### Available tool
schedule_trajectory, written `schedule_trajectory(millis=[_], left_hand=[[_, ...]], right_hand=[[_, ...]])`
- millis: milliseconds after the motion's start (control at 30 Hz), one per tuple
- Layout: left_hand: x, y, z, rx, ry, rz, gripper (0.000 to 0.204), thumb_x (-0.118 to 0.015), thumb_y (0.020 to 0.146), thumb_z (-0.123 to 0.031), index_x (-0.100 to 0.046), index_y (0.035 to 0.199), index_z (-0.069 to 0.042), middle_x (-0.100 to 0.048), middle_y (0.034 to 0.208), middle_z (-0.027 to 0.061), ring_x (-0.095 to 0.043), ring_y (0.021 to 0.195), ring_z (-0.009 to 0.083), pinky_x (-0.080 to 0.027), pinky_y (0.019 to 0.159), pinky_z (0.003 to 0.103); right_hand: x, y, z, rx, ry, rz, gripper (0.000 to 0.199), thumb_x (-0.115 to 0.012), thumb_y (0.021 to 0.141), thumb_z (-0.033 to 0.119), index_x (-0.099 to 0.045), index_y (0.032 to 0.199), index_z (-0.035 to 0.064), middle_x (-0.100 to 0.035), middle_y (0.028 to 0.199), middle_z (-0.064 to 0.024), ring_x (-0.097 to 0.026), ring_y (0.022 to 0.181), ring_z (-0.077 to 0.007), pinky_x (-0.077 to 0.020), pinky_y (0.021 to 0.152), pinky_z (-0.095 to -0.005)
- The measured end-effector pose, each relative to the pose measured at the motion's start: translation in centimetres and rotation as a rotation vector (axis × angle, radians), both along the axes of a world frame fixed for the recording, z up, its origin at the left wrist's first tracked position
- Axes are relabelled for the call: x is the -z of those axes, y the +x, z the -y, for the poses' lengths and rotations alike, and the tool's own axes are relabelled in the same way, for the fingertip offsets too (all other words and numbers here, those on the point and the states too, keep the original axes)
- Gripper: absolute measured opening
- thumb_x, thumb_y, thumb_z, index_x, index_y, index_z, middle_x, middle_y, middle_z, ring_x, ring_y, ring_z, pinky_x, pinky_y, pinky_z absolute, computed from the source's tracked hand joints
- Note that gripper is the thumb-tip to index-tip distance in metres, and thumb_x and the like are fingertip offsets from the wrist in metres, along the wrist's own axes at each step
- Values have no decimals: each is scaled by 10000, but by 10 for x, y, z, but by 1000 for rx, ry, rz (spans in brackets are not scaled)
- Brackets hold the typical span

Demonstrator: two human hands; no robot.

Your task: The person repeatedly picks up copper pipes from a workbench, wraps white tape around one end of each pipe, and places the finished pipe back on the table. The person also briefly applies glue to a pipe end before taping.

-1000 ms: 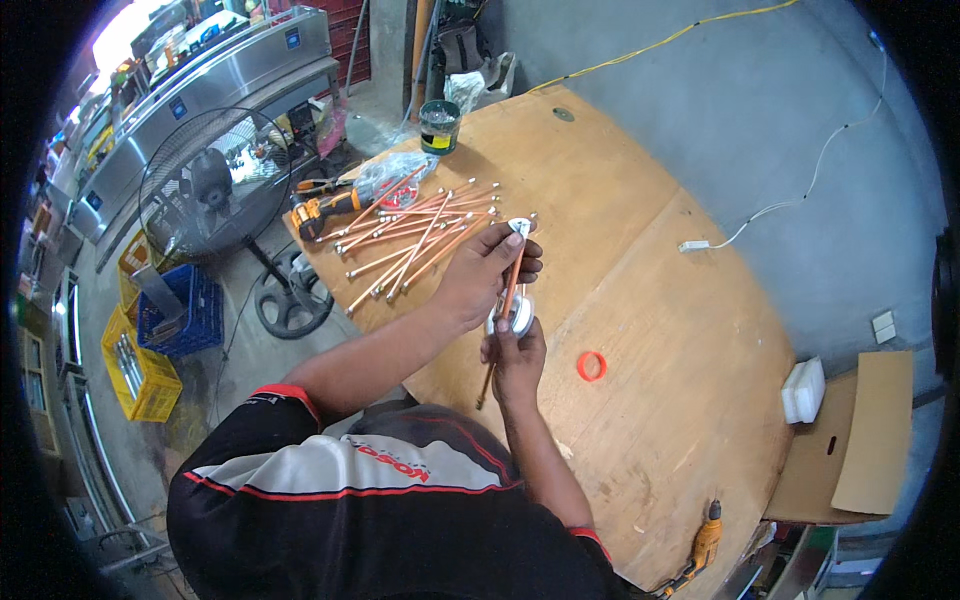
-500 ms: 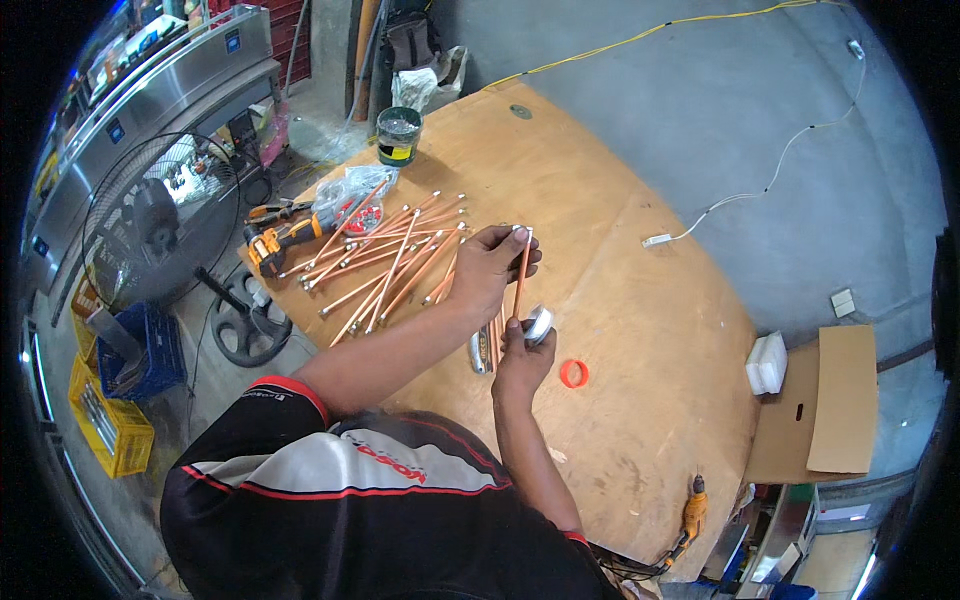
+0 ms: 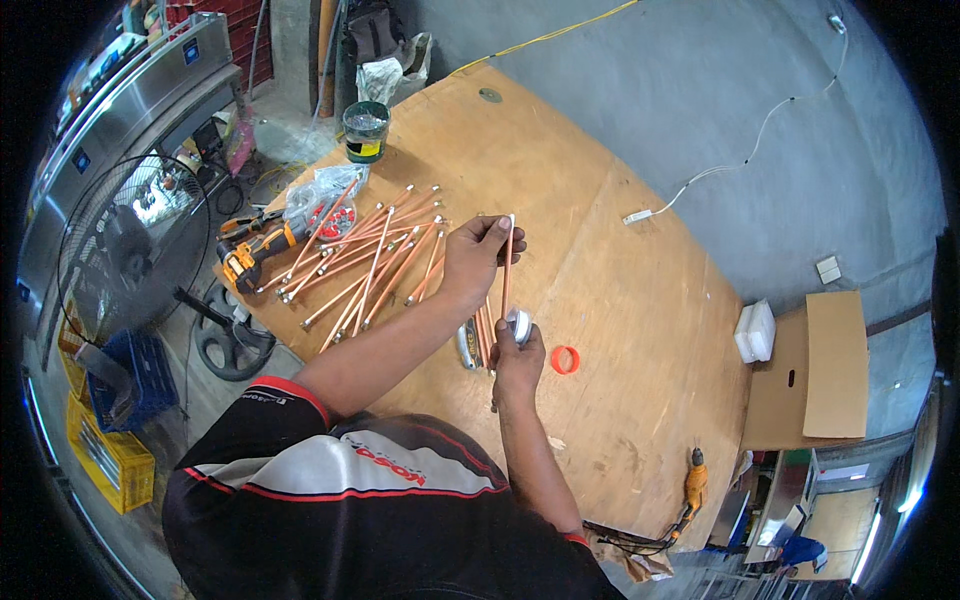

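Between my hands stands a thin copper tube, nearly upright, with a white tip at its top end. My left hand pinches the tube near that tip, its fingers closed. Lower down, my right hand is closed on the tube's bottom part and also keeps a roll of white tape against it. A red plastic ring lies on the table just right of my right hand. To its left are a few more copper tubes and a grey hand tool, partly hidden.
Loose copper tubes with metal end fittings cover the wooden table's left side, beside a yellow power drill and a plastic bag. A green bucket stands behind. Another yellow drill lies near right; a fan is left.
The whole view has shifted somewhat. The tube stands more upright, and the tape roll has turned slightly in my right hand. Both hands keep their hold.
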State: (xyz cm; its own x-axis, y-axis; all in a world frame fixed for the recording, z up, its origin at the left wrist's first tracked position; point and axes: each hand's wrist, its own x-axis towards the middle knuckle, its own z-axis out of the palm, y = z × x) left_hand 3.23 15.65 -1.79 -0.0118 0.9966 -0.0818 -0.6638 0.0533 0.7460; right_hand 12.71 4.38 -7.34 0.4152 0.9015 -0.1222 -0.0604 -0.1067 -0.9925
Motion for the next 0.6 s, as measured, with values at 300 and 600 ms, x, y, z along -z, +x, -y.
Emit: schedule_trajectory(millis=[300,600], left_hand=[[6,-10,3,8,32,-168,261,-671,954,-209,-659,1022,43,-706,879,100,-698,775,161,-583,704,287],[-2,-24,10,110,101,-127,285,-677,951,-238,-667,1036,34,-715,873,91,-696,797,148,-581,719,285]], right_hand=[[19,5,-3,16,-5,207,206,-735,885,113,-531,896,83,-518,650,14,-456,488,-69,-376,422,-242],[20,11,9,-111,-15,26,201,-678,946,231,-558,960,71,-524,675,18,-475,518,-78,-381,452,-257]])
